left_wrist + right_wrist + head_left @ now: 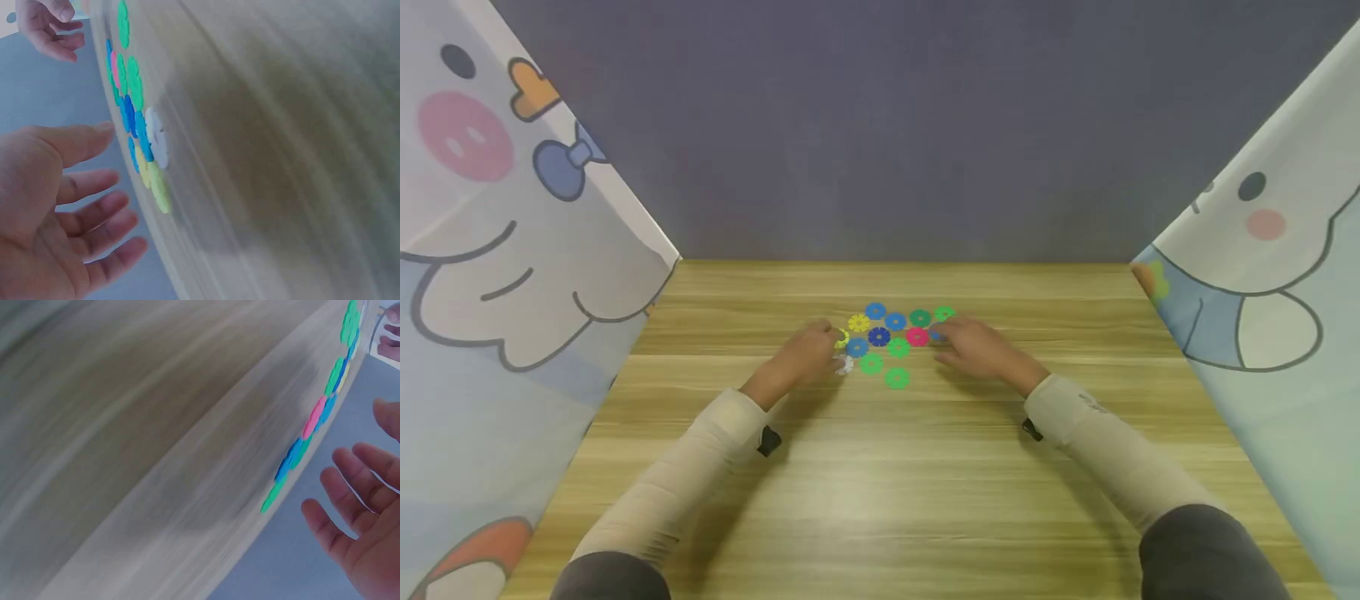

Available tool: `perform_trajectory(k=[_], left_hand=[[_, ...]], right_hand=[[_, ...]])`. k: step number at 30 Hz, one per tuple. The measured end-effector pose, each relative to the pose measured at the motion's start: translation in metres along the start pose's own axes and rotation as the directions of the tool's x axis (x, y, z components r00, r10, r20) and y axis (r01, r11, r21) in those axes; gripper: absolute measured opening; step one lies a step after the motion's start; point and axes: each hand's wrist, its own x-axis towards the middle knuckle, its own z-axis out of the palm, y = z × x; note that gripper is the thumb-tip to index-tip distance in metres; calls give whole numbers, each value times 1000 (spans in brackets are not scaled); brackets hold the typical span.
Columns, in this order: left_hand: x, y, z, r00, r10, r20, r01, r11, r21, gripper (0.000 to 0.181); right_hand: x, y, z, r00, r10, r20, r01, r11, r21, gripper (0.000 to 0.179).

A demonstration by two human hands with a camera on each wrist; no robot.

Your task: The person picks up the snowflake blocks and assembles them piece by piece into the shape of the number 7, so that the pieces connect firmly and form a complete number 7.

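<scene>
Both hands are poised at opposite ends of a loose cluster of notched, flower-shaped plastic discs [879,337] lying flat on a wood-grain table [895,500]. The left hand [811,353] has its fingers apart and holds nothing; in the head view it partly covers a yellow-green disc [842,338] and sits just beside a white disc [844,364]. The right hand [973,346], its fingers likewise apart and empty, partly covers a blue disc [937,335], with a pink disc [917,337] near its fingertips. Both wrist views show the fingers raised off the discs. A yellow disc [859,323] and a dark green disc [921,318] lie toward the far side, while a bright green disc [897,378] lies nearest the person.
</scene>
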Motion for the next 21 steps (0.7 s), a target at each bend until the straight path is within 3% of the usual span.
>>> perform_trajectory(k=[4, 10, 15, 21], left_hand=[[-1, -3, 7, 999, 40, 9, -40, 999, -16, 35], [-2, -5, 16, 1000, 5, 20, -4, 998, -65, 35], [-1, -4, 21, 1000, -9, -1, 9, 999, -39, 30], [-1, -1, 23, 999, -16, -30, 16, 1000, 12, 30]], right_hand=[[10, -13, 5, 999, -28, 40, 28, 1000, -9, 42], [21, -32, 17, 992, -84, 96, 86, 996, -26, 31], [24, -43, 28, 986, -105, 130, 109, 994, -28, 30], [25, -50, 31, 989, -79, 129, 83, 996, -27, 34]])
